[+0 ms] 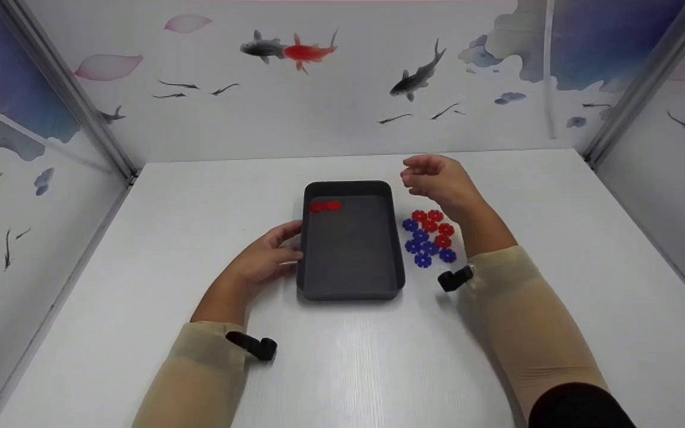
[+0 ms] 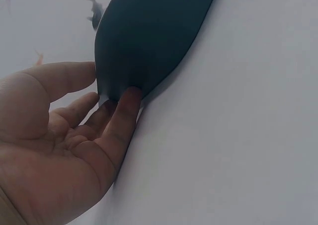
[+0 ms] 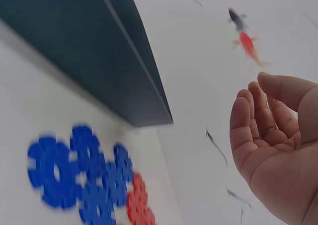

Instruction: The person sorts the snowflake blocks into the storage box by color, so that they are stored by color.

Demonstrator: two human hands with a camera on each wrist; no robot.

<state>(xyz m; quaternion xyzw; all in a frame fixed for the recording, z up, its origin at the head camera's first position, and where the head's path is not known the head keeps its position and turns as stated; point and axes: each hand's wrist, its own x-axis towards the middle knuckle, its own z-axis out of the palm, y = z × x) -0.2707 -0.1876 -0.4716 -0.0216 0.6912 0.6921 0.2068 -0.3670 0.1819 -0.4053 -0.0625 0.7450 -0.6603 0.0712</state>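
A dark grey rectangular tray (image 1: 351,294) lies on the white table, with two red flower-shaped plastic pieces (image 1: 325,205) in its far left corner. My left hand (image 1: 266,258) rests beside the tray's left wall, its fingertips touching the outer side. In the left wrist view, the fingertips and thumb of that left hand (image 2: 74,140) meet the tray's wall. My right hand (image 1: 437,178) is raised beyond the tray's far right corner, fingers loosely bent and nothing between them. In the right wrist view, the palm of this right hand (image 3: 273,145) shows bare.
Right of the tray lies a cluster of red flower pieces (image 1: 430,226) and blue flower pieces (image 1: 420,236), several of each, below my right forearm. White panels (image 1: 330,119) printed with fish enclose the table (image 1: 342,368) at the back and sides.
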